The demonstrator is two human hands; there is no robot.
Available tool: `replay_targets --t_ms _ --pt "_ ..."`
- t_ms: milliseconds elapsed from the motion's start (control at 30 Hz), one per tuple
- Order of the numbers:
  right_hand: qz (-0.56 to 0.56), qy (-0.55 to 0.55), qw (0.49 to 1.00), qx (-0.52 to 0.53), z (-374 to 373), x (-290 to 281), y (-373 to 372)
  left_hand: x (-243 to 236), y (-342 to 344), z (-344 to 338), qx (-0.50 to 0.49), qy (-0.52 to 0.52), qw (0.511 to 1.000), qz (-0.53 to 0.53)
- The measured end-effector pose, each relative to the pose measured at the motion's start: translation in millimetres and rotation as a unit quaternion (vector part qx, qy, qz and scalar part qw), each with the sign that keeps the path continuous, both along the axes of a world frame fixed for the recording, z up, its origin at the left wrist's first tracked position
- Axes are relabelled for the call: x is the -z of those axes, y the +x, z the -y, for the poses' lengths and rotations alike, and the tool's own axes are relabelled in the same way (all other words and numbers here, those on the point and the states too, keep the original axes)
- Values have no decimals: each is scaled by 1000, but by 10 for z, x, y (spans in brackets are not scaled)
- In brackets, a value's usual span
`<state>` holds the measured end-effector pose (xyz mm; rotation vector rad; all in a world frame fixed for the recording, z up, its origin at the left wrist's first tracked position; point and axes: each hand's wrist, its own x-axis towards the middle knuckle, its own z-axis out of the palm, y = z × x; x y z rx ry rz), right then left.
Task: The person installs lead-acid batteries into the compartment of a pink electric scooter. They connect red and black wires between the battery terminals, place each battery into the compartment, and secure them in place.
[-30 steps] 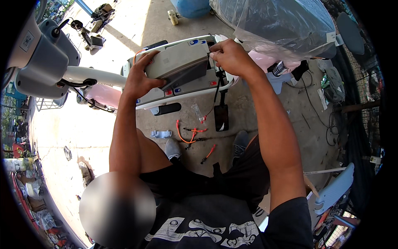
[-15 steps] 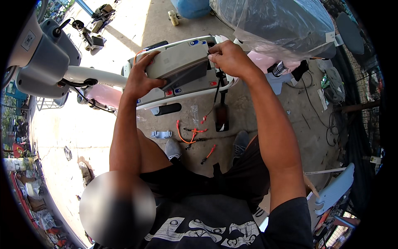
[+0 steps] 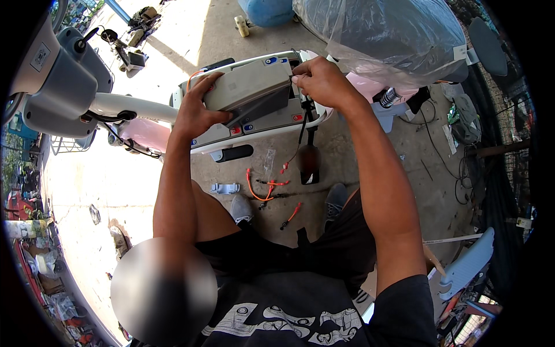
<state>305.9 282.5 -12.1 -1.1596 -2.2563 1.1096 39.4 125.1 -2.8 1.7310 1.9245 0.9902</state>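
A grey box-shaped battery (image 3: 248,85) is held tilted over the open battery bay of a white-framed electric vehicle (image 3: 317,122). My left hand (image 3: 199,113) wraps round its left end, thumb on the near side and fingers over the far side. At the opposite end, the thumb and fingertips of my right hand (image 3: 324,84) pinch the edge; the exact grip there is partly hidden. Beneath it sit other grey batteries (image 3: 269,125) with red and blue terminals. An orange cable (image 3: 191,78) shows beyond my left hand.
On the floor between my feet and the frame lie short orange cables (image 3: 252,186), a light-blue plastic bracket (image 3: 225,188) and a clear plastic scrap. A black pedal-like part (image 3: 309,172) hangs nearby. A plastic-wrapped seat (image 3: 393,37) stands at far right, a grey-and-white steering column (image 3: 136,105) at left.
Both hands keep their hold, and the battery shifts only very slightly in its tilt. The clear plastic scrap on the floor has moved a little.
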Motion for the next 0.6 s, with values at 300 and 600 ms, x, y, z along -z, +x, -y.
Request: replay_targets --t_ms 300,600 --pt "24 0 999 -35 197 -203 -117 28 -42 -23 12 7 1000 0" --pt "-4 104 995 -2 265 101 -233 -30 -77 -173 30 16 999 3"
